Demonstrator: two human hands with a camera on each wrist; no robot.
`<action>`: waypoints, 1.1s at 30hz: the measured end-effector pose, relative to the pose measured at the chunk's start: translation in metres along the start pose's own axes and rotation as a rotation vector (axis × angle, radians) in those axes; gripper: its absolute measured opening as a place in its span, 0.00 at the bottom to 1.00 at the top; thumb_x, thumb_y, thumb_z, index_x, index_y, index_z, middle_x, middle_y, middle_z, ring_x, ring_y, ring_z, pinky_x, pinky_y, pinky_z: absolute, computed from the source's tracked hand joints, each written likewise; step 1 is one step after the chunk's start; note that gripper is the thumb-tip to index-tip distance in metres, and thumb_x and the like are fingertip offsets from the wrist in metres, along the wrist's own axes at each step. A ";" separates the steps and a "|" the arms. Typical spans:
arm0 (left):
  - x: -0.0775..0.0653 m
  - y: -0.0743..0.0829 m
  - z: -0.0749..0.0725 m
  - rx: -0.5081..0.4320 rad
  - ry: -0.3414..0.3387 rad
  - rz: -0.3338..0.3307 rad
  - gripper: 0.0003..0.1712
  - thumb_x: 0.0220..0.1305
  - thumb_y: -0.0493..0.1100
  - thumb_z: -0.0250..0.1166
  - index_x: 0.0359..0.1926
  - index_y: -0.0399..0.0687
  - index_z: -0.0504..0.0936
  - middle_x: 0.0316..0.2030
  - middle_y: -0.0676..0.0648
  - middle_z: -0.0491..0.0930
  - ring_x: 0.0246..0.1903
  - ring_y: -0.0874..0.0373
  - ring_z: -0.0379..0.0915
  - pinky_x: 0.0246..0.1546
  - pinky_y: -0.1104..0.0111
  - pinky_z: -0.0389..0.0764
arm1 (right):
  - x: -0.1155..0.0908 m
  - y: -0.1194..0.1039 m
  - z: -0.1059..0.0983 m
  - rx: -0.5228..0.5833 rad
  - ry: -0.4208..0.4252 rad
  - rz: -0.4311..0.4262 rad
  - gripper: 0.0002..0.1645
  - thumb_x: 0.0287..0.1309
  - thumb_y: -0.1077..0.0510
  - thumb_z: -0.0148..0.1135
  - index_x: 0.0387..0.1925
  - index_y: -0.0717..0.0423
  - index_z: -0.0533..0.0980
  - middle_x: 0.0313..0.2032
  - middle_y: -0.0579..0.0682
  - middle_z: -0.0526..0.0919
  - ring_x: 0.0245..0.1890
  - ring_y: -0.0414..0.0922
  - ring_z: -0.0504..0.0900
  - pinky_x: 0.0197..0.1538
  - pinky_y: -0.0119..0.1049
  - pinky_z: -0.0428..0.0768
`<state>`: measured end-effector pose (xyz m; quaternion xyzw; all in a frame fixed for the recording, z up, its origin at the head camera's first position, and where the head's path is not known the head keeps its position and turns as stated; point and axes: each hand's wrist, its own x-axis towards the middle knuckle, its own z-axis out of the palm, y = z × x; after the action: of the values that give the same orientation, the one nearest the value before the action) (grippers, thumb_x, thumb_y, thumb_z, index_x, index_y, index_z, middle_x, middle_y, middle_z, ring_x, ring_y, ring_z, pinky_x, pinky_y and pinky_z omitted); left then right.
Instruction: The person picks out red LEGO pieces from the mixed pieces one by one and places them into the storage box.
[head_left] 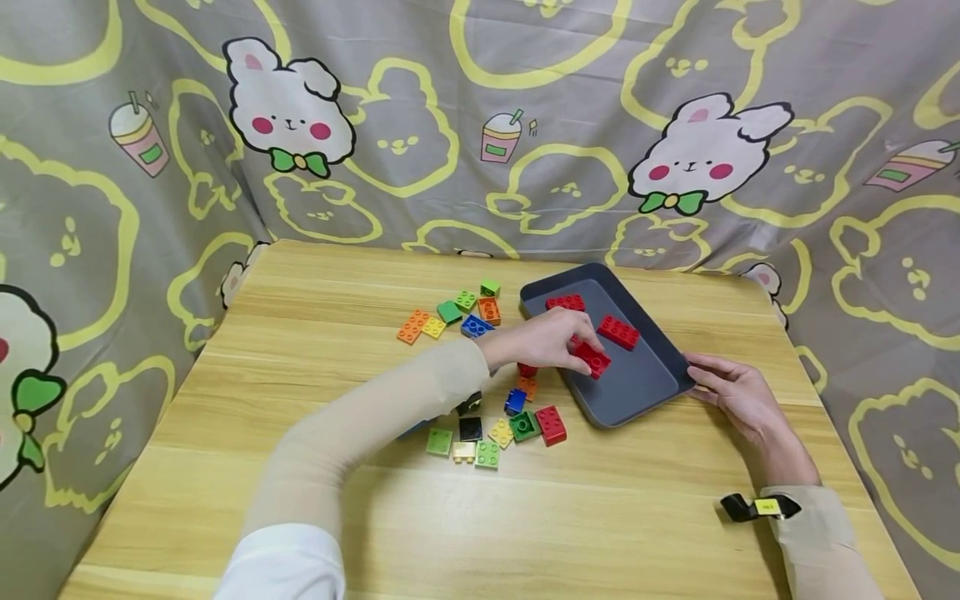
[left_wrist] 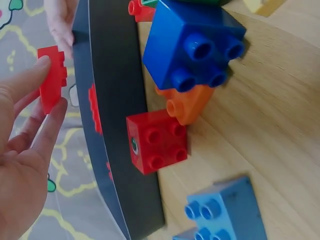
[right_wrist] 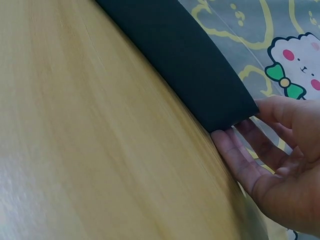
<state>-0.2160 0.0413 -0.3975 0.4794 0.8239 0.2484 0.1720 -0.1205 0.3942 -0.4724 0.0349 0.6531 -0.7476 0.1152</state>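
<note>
My left hand [head_left: 551, 340] pinches a red toy brick [head_left: 592, 360] between thumb and fingers, above the dark grey tray [head_left: 609, 412]. In the left wrist view the same red brick [left_wrist: 51, 80] is held up with its studs facing right. Two more red bricks show in the tray, one near the back [head_left: 565, 302] and another toward the right wall [head_left: 619, 332]. My right hand [head_left: 738, 396] grips the tray's right corner. Up close in the right wrist view, its thumb and fingers lie round the dark tray's corner [right_wrist: 200, 75].
Left of the tray lie loose bricks, including an orange brick [head_left: 413, 327], a blue brick [head_left: 476, 326] and a green brick [head_left: 450, 312]. Several more, among them a red brick [head_left: 551, 425], lie in front. Beside the tray wall sits a red brick with an eye [left_wrist: 159, 142]. Patterned curtains surround the table.
</note>
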 end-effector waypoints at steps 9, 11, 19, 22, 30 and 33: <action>0.023 0.008 0.013 0.087 -0.107 0.001 0.23 0.67 0.50 0.74 0.61 0.51 0.88 0.58 0.50 0.86 0.51 0.59 0.77 0.54 0.75 0.74 | 0.000 0.000 -0.002 0.013 -0.005 -0.018 0.18 0.73 0.69 0.60 0.57 0.54 0.87 0.50 0.34 0.90 0.49 0.30 0.88 0.47 0.30 0.89; 0.026 0.009 0.016 0.084 -0.113 -0.001 0.22 0.67 0.50 0.74 0.60 0.51 0.88 0.58 0.50 0.86 0.52 0.59 0.77 0.53 0.76 0.75 | 0.000 0.000 -0.002 0.011 -0.005 -0.021 0.18 0.73 0.69 0.60 0.57 0.54 0.87 0.50 0.34 0.90 0.49 0.30 0.88 0.47 0.30 0.89; 0.031 0.001 0.025 0.047 -0.127 -0.039 0.22 0.67 0.48 0.75 0.60 0.50 0.88 0.58 0.50 0.87 0.53 0.59 0.77 0.52 0.78 0.76 | 0.000 0.001 -0.001 0.006 -0.005 -0.010 0.19 0.73 0.70 0.59 0.56 0.52 0.87 0.50 0.33 0.90 0.49 0.30 0.88 0.47 0.30 0.89; 0.033 -0.005 0.029 0.054 -0.127 -0.049 0.22 0.66 0.47 0.75 0.59 0.49 0.88 0.58 0.50 0.87 0.55 0.58 0.78 0.56 0.76 0.77 | 0.000 0.001 -0.001 0.008 -0.007 -0.009 0.19 0.73 0.70 0.59 0.57 0.53 0.87 0.50 0.33 0.89 0.49 0.30 0.88 0.47 0.30 0.89; 0.032 -0.012 0.032 0.050 -0.158 -0.073 0.21 0.66 0.47 0.76 0.58 0.49 0.89 0.59 0.49 0.86 0.57 0.58 0.79 0.57 0.74 0.79 | 0.000 0.001 0.000 0.003 -0.008 -0.008 0.19 0.73 0.69 0.60 0.58 0.54 0.86 0.50 0.34 0.89 0.50 0.30 0.88 0.48 0.30 0.89; 0.036 -0.018 0.035 0.043 -0.165 -0.072 0.21 0.65 0.49 0.76 0.57 0.50 0.89 0.58 0.51 0.87 0.55 0.60 0.79 0.56 0.75 0.79 | 0.000 0.001 0.000 0.000 -0.002 -0.008 0.19 0.73 0.69 0.60 0.57 0.54 0.86 0.50 0.33 0.90 0.50 0.30 0.88 0.48 0.30 0.89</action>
<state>-0.2277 0.0740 -0.4382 0.4718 0.8288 0.1842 0.2377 -0.1202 0.3943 -0.4736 0.0314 0.6533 -0.7480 0.1127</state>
